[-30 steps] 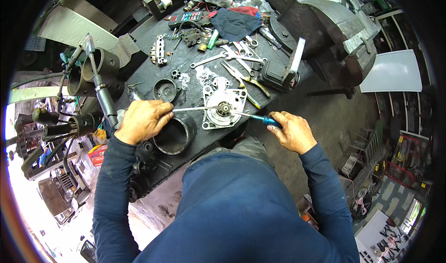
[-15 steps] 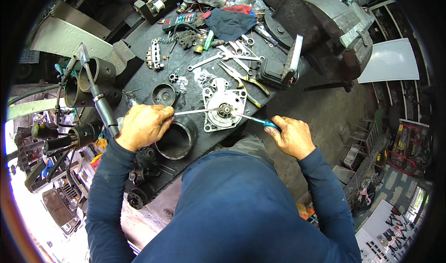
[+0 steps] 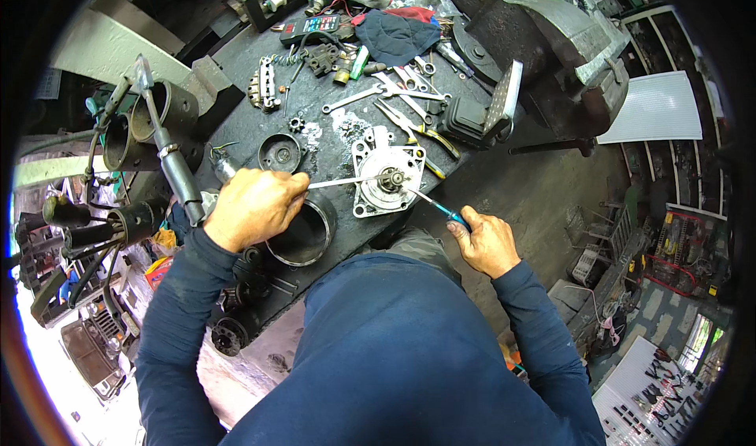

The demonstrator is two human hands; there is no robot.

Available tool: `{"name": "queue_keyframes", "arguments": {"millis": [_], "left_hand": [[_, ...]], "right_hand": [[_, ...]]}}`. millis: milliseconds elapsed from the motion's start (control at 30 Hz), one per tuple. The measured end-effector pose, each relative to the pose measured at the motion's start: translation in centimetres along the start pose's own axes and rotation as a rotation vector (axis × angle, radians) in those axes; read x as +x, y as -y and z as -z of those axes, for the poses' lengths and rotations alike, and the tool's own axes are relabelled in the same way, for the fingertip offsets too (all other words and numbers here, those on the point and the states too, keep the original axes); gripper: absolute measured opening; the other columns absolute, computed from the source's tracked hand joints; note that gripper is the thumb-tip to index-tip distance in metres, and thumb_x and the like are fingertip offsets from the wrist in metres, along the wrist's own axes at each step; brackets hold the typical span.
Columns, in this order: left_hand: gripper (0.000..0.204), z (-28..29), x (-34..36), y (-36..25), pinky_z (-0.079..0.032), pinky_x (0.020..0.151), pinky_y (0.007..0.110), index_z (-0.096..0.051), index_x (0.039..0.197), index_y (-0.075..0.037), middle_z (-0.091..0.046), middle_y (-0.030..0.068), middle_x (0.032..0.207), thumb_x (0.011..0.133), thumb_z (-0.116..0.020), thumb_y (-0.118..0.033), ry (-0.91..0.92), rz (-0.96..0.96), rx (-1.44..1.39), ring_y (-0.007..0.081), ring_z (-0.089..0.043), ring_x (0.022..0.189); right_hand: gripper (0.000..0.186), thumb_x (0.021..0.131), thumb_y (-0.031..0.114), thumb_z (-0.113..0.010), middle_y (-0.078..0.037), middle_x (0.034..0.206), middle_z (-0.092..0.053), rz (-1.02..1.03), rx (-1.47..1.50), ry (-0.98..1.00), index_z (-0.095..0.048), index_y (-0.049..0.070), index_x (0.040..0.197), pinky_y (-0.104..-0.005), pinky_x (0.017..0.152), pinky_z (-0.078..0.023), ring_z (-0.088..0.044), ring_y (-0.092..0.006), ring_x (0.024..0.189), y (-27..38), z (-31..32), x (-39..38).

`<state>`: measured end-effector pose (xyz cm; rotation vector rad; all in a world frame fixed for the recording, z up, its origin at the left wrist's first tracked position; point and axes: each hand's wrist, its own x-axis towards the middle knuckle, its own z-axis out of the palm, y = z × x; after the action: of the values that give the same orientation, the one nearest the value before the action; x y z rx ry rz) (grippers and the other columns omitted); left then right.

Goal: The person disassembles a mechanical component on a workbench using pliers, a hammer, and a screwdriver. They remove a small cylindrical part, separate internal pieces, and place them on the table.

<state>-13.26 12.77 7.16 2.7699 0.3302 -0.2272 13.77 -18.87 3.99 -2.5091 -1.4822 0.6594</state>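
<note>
While the left hand [image 3: 256, 208] gripped a slim silver rod [image 3: 339, 183] and the right hand [image 3: 486, 245] a blue-handled screwdriver [image 3: 447, 212], apparent prying at the steel gear [image 3: 396, 178] seemingly needed even pressure next.

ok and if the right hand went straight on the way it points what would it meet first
Forward and left along its screwdriver, the right hand would most likely meet the housing first, near the gear; the screwdriver's tip seems to reach there, though depth is unclear.

Screwdriver [image 3: 451, 214] (right hand [image 3: 487, 242]) at a steeper slant
</note>
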Motion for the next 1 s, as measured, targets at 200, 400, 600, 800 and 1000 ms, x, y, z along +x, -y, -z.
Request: {"name": "queue_keyframes", "arguments": {"millis": [200,400,600,800,1000], "left_hand": [[0.016,-0.3,2.0,0.6,-0.061,0.070,0.052,-0.065,0.102,-0.008,-0.075,0.0131,0.088,0.097,-0.069,-0.022,-0.031,-0.080,0.004,0.0398,-0.075,0.080],[0.016,-0.6,1.2,1.6,-0.059,0.068,0.052,-0.063,0.102,-0.009,-0.073,0.0122,0.089,0.095,-0.071,-0.021,-0.025,-0.091,0.008,0.0402,-0.074,0.080],[0.018,0.0,0.8,3.0,-0.059,0.066,0.051,-0.066,0.104,-0.010,-0.073,0.0113,0.087,0.094,-0.073,-0.024,-0.026,-0.134,0.083,0.0384,-0.075,0.078],[0.018,0.0,1.1,3.6,-0.059,0.066,0.051,-0.066,0.104,-0.010,-0.073,0.0117,0.089,0.094,-0.072,-0.024,-0.009,-0.157,0.096,0.0395,-0.074,0.078],[0.017,-0.4,0.5,2.9,-0.060,0.067,0.053,-0.064,0.104,-0.010,-0.073,0.0126,0.086,0.097,-0.069,-0.025,0.013,-0.110,0.108,0.0406,-0.074,0.077]], "right_hand": [[0.041,0.106,0.045,-0.065,-0.020,0.072,-0.070,0.014,-0.099,0.017,-0.060,0.007,0.092,-0.0550,0.062,-0.054,-0.072,-0.0442,0.071,-0.8,1.1,0.1],[0.040,0.103,0.046,-0.068,-0.020,0.071,-0.070,0.066,-0.140,-0.001,-0.061,0.009,0.091,-0.0548,0.060,-0.054,-0.071,-0.0435,0.069,-0.9,1.4,0.7],[0.039,0.100,0.046,-0.072,-0.015,0.074,-0.070,0.283,-0.226,-0.023,-0.062,0.009,0.091,-0.0524,0.061,-0.054,-0.071,-0.0405,0.070,-1.6,3.8,3.6],[0.040,0.102,0.050,-0.067,-0.015,0.074,-0.072,0.398,-0.344,0.058,-0.065,0.010,0.093,-0.0510,0.063,-0.054,-0.072,-0.0385,0.071,-1.9,6.3,6.4],[0.040,0.103,0.049,-0.067,-0.015,0.073,-0.072,0.415,-0.409,0.129,-0.066,0.010,0.094,-0.0512,0.062,-0.054,-0.073,-0.0384,0.070,-1.8,7.3,7.3]]}}
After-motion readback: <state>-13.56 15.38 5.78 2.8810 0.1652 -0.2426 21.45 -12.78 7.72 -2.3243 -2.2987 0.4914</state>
